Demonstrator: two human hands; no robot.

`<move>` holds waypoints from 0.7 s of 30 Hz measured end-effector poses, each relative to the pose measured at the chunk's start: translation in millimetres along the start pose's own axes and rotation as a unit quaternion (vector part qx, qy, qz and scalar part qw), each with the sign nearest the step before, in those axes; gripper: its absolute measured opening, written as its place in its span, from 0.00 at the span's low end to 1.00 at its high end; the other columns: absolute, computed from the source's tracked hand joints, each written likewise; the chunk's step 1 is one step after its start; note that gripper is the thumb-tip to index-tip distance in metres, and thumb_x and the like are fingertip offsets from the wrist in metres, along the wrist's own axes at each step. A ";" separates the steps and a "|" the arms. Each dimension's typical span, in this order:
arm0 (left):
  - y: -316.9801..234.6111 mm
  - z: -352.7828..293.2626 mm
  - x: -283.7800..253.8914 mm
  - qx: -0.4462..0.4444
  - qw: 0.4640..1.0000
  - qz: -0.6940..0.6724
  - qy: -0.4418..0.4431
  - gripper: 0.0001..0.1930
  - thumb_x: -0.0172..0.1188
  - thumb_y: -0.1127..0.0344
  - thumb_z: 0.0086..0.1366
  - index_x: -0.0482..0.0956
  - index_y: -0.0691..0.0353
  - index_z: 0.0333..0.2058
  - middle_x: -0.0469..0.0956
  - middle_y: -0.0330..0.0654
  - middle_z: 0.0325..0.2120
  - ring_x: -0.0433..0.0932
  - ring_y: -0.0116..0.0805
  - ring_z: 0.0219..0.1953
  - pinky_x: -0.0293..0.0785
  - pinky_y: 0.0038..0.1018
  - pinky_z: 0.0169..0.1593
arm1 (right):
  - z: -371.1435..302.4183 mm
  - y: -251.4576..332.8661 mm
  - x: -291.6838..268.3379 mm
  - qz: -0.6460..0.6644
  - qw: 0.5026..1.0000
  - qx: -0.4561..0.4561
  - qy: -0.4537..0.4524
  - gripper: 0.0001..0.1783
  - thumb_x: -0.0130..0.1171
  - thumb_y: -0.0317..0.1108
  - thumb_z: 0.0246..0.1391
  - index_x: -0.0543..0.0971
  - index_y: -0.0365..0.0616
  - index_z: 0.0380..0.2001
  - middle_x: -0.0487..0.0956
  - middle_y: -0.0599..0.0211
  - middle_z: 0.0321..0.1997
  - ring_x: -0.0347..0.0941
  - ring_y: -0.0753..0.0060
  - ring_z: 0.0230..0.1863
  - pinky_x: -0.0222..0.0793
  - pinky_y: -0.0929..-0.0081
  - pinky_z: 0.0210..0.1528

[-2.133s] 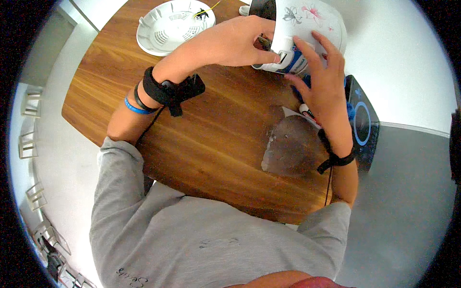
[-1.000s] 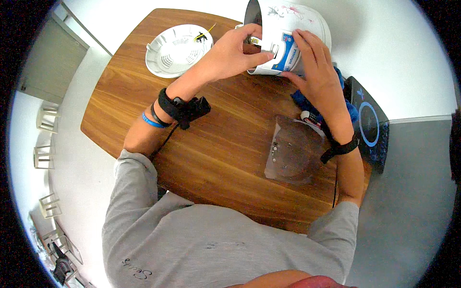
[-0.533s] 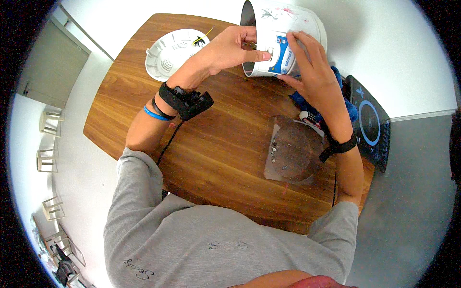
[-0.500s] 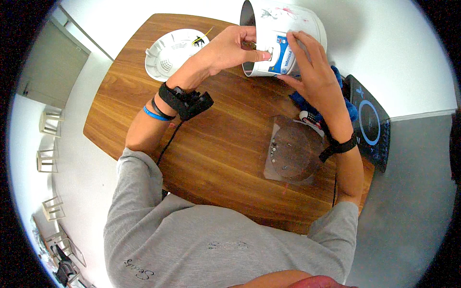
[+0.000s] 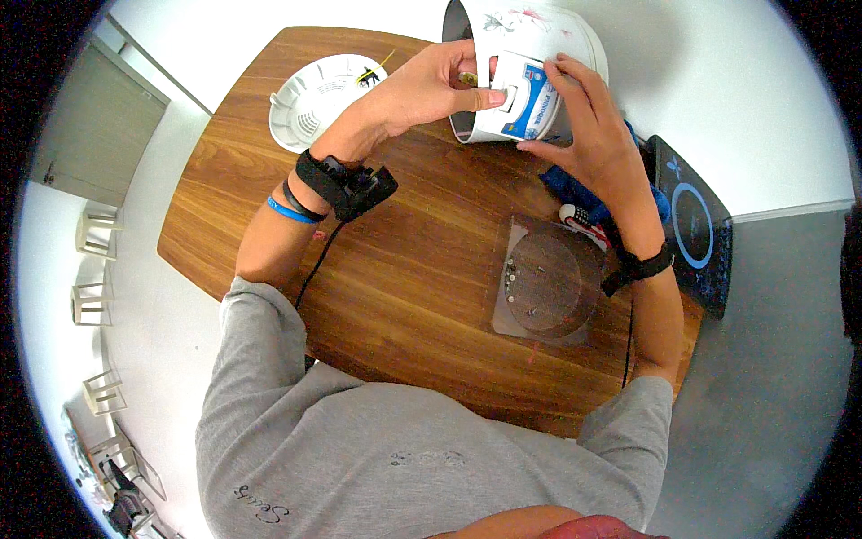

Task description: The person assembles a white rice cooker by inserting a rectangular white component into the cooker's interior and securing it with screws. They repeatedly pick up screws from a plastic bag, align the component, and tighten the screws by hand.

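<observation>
A white rice cooker shell (image 5: 561, 40) with a floral print lies on its side at the far edge of the table, its open end facing left. On its side is a white and blue switch panel (image 5: 532, 101). My left hand (image 5: 440, 85) grips the panel's left end, thumb outside and fingers reaching in through the shell's opening, where they are partly hidden. My right hand (image 5: 588, 135) curves over the panel's other end, its fingertips at the top corner and its thumb at the lower edge.
A white vented base cover (image 5: 296, 108) with a yellow wire lies on the wooden table (image 5: 413, 269). Small screws sit on a clear round-patterned tray (image 5: 575, 305). Beyond my right forearm are a blue bundle (image 5: 566, 189) and a black cooktop (image 5: 687, 225).
The switch panel now stands slightly off the shell, with a dark gap at its upper left corner. My right fingers have shifted slightly; the shell has tilted a little.
</observation>
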State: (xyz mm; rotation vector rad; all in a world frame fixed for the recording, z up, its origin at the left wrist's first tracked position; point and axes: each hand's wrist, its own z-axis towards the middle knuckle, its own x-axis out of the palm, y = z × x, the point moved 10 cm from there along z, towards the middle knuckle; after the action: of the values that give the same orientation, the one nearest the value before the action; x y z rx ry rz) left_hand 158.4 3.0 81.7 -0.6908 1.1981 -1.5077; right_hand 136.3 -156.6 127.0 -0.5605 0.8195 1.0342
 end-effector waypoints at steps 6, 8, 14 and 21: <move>-2.9 1.6 1.7 -0.004 1.000 0.016 0.002 0.22 0.72 0.65 0.70 0.80 0.63 0.59 0.86 0.37 0.50 0.83 0.27 0.50 0.79 0.28 0.59 | -2.1 0.5 -3.2 -0.016 1.000 -0.017 -0.017 0.55 0.81 0.47 0.42 0.67 0.39 0.71 0.68 0.51 0.72 0.66 0.46 0.73 0.65 0.55 0.76; -2.5 1.9 1.0 -0.005 1.000 0.021 -0.002 0.22 0.72 0.67 0.69 0.80 0.62 0.59 0.86 0.37 0.50 0.83 0.27 0.50 0.80 0.29 0.58 | -1.5 2.0 -4.7 -0.038 0.999 -0.026 -0.027 0.53 0.80 0.49 0.44 0.69 0.39 0.70 0.71 0.53 0.70 0.69 0.46 0.71 0.66 0.55 0.75; -10.7 -3.2 19.9 -0.013 1.000 0.003 0.025 0.27 0.74 0.70 0.64 0.78 0.63 0.61 0.87 0.39 0.49 0.83 0.27 0.50 0.81 0.31 0.56 | 1.6 0.4 -19.3 -0.096 0.992 -0.032 -0.072 0.45 0.77 0.52 0.49 0.74 0.43 0.67 0.78 0.57 0.63 0.76 0.48 0.63 0.74 0.55 0.66; -6.1 -4.9 12.4 0.004 0.999 -0.025 0.031 0.26 0.70 0.73 0.67 0.78 0.64 0.63 0.86 0.40 0.52 0.83 0.27 0.51 0.81 0.29 0.58 | 11.3 16.4 -13.2 -0.021 0.997 -0.062 -0.031 0.45 0.76 0.50 0.51 0.72 0.49 0.70 0.75 0.60 0.67 0.73 0.49 0.66 0.74 0.54 0.65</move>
State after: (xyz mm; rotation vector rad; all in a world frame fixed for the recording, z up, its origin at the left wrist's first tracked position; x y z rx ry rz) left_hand 148.1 -7.3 83.8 -0.6785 1.2291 -1.5844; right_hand 121.6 -148.2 143.9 -0.6441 0.6894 1.0639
